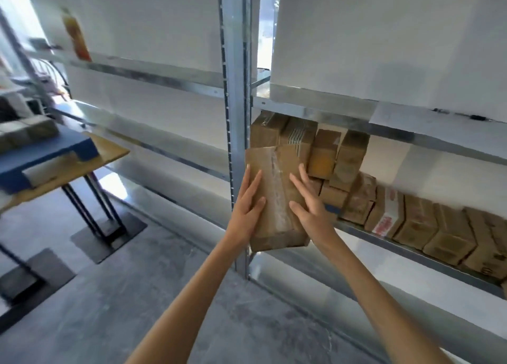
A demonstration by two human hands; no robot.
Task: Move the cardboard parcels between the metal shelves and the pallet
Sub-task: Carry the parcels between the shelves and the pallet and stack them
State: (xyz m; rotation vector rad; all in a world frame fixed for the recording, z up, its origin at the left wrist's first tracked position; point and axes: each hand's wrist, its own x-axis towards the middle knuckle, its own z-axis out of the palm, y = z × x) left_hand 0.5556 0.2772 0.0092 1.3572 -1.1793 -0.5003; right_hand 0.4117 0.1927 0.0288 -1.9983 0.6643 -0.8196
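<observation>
Two flat palms carry the load: the left grip (248, 199) and the right grip (310, 201) lie with fingers straight and spread against the brown cardboard parcel with a clear tape strip down its face (274, 171). No finger curls under its lower edge. The parcel is in the air, tilted, at the left end of the grey metal shelf board (384, 241). It sits in front of the grey slotted steel upright (236, 103).

Likely hazards:

1. Slip. The hold appears to depend on palm pressure alone. If either palm relaxes, the parcel can slide down to the concrete floor (137, 295).
2. Snag. The parcel's left edge overlaps the upright in this view, so a sideways swing can catch a corner on it.
3. Collapse. The stack of small brown cardboard boxes at the shelf's left end (337, 155) leans. Whether the parcel touches it cannot be told, but a nudge could tip it forward.
4. Carry distance. The blue pallet (46, 155) rests on the wooden worktop (109, 155), well apart from the shelf.
</observation>
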